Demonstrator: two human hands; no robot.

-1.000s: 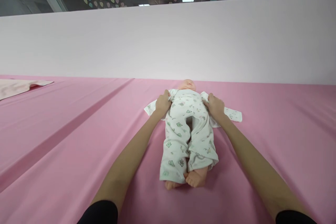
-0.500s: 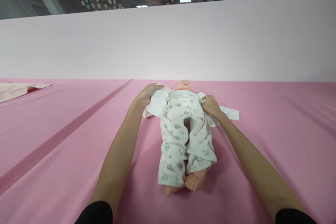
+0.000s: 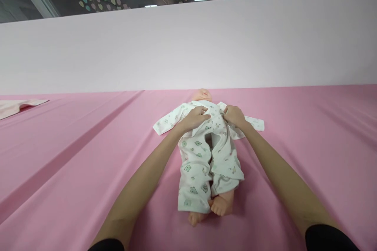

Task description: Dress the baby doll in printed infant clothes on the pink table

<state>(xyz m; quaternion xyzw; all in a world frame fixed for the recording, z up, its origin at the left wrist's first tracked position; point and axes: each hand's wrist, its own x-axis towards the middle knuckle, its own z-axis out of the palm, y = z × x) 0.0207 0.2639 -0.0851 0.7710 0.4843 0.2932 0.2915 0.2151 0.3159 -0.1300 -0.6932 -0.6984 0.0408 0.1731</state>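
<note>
A baby doll (image 3: 202, 95) lies on its back with its bare feet toward me. It wears a white baby top (image 3: 169, 120) and white baby trousers (image 3: 194, 166), both with small prints. My left hand (image 3: 194, 118) lies over the doll's front, its fingers stretched and the thumb apart, touching the cloth. At the doll's side on the right, my right hand (image 3: 235, 116) has its fingers closed on the baby clothes; whether it grips the top or the trousers is hidden. Both sleeves spread outward on the sheet.
A pink sheet (image 3: 73, 164) with long creases covers the surface. Behind the doll's head stands a low white wall (image 3: 188, 47). A pale pink cloth (image 3: 17, 107) lies at the far left. Dark glass with heart stickers is above the wall.
My left hand let go at the doll's side, lifted the top's left part outward, then moved right onto the doll's front. The left sleeve now lies spread out. My right hand stays in place.
</note>
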